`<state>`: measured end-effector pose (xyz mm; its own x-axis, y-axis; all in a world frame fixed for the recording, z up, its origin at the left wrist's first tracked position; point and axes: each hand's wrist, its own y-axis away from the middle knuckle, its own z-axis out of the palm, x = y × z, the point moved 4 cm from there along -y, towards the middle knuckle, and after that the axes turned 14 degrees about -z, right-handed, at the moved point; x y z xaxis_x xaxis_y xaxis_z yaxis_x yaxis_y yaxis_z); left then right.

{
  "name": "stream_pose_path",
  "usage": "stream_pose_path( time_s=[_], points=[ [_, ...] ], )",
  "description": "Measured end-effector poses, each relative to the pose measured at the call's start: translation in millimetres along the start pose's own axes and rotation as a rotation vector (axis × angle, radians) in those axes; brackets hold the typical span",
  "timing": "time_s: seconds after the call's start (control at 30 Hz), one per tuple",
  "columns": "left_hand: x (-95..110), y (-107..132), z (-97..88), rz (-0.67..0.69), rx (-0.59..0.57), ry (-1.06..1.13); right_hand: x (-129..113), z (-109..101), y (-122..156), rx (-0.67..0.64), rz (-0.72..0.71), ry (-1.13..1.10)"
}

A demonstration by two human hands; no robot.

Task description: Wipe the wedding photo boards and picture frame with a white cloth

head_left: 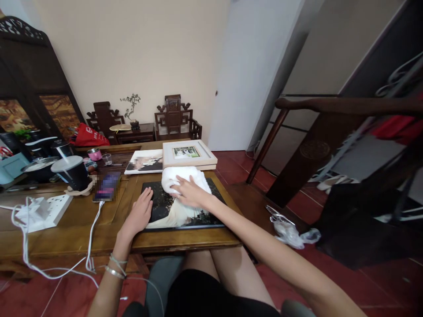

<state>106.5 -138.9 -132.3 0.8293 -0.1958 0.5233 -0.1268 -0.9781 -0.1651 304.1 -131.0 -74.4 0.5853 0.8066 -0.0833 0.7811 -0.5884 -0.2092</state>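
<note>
A dark photo panel with a pale dress on it lies flat near the front edge of the wooden table. My right hand rests on a folded white towel, fingers curved over it and pressing it onto the panel's upper part. The towel and hand hide part of the picture. At the panel's left edge lies my left hand, palm down with its fingers stretched out, steadying that side. Just beyond the towel are a framed photo with a pale frame and a smaller photo panel.
On the table's left are a phone on a white cable, a lidded cup with a straw, a power strip and a small glass. A wooden chair stands to the right, with plastic wrap on its seat.
</note>
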Motion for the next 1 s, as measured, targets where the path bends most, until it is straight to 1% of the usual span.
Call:
stream_pose_path(
  time_s=[0.03, 0.1, 0.17, 0.27, 0.33, 0.37, 0.43, 0.5, 0.6, 0.7, 0.77, 0.8, 0.87, 0.93, 1.0],
  points=[
    [0.4, 0.1, -0.2, 0.004, 0.003, 0.0, -4.1, 0.3, 1.6, 0.004, -0.004, 0.005],
    [1.3, 0.3, -0.6, 0.004, 0.003, -0.003, -20.8, -0.4, 13.6, 0.007, -0.028, 0.004],
    [2.3, 0.5, -0.8, -0.011, -0.008, -0.008, -45.2, -2.1, 34.3, -0.009, -0.058, -0.016],
    [4.0, 0.7, -0.9, -0.023, -0.02, -0.021, -82.5, -5.5, 68.9, -0.067, -0.089, -0.074],
    [5.1, 0.9, -0.7, -0.019, -0.022, -0.027, -98.8, -8.8, 84.9, -0.091, -0.102, -0.112],
    [5.3, 1.0, -0.6, -0.019, -0.023, -0.028, -102.8, -10.3, 88.9, -0.1, -0.108, -0.127],
    [5.2, 1.2, -0.4, -0.023, -0.021, -0.028, -101.7, -12.2, 87.0, -0.11, -0.12, -0.148],
    [4.9, 1.3, -0.5, -0.022, -0.015, -0.028, -89.3, -11.8, 72.1, -0.103, -0.129, -0.148],
    [4.5, 1.2, -0.6, -0.017, -0.01, -0.031, -56.1, -6.5, 31.9, -0.047, -0.116, -0.108],
    [3.7, 0.7, -0.9, -0.023, -0.004, -0.038, -20.4, 2.6, -10.8, -0.008, -0.042, -0.059],
    [3.5, 0.4, -0.9, -0.021, 0.0, -0.038, -7.1, 7.9, -28.9, -0.004, -0.009, -0.034],
    [3.6, 0.3, -0.9, -0.017, 0.002, -0.035, -5.5, 9.6, -33.0, 0.001, -0.004, -0.02],
    [3.6, 0.1, -0.7, -0.01, 0.009, -0.024, -12.7, 11.1, -30.0, 0.016, -0.014, -0.003],
    [3.2, 0.0, -0.3, -0.01, 0.013, -0.014, -31.6, 10.9, -13.9, 0.028, -0.038, -0.01],
    [2.6, 0.0, 0.7, -0.016, 0.004, -0.013, -56.6, 9.4, 10.7, 0.028, -0.058, -0.044]
  ],
)
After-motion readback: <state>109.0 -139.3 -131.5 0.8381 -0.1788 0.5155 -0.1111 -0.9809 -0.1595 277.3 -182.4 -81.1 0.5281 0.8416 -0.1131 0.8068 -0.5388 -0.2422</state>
